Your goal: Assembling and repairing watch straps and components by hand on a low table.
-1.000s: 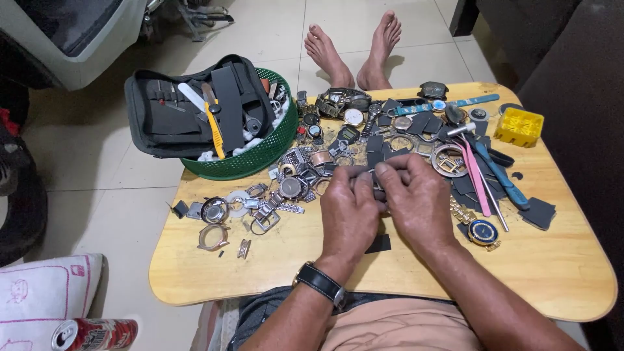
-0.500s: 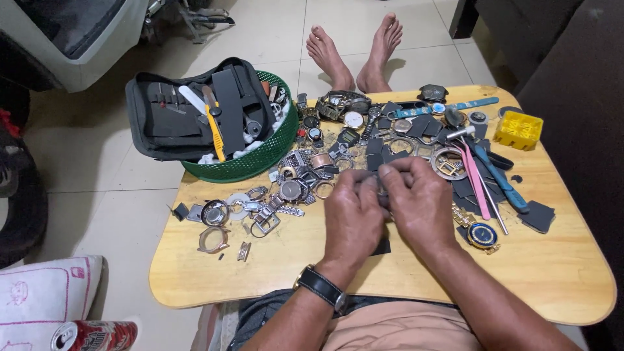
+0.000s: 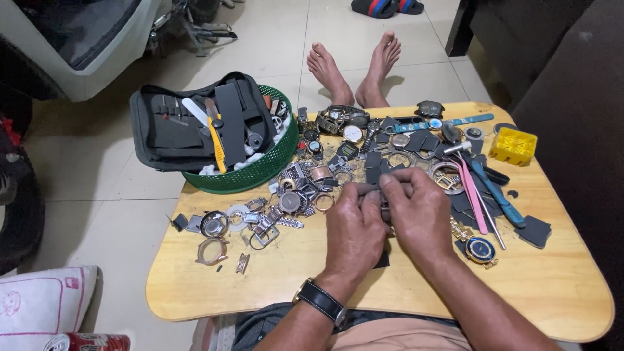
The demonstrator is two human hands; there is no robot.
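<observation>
Hardly anything is shifting since the earlier frames: both hands are staying pressed together over the middle of the counter (image 3: 273,286). Left hand (image 3: 354,234) and right hand (image 3: 419,218) are pinching a small dark metal watch part (image 3: 383,207), fingers narrow around it. Loose watch cases and straps are lying toward the far edge, a green basket (image 3: 260,172) sitting at the far left corner.

The left hand (image 3: 354,231) and right hand (image 3: 419,218) close together over a small dark part (image 3: 383,207), too hidden to tell. Below the hands, the forearms run off the bottom edge. Beside the counter (image 3: 312,279), a red can (image 3: 88,342) is cut off.
</observation>
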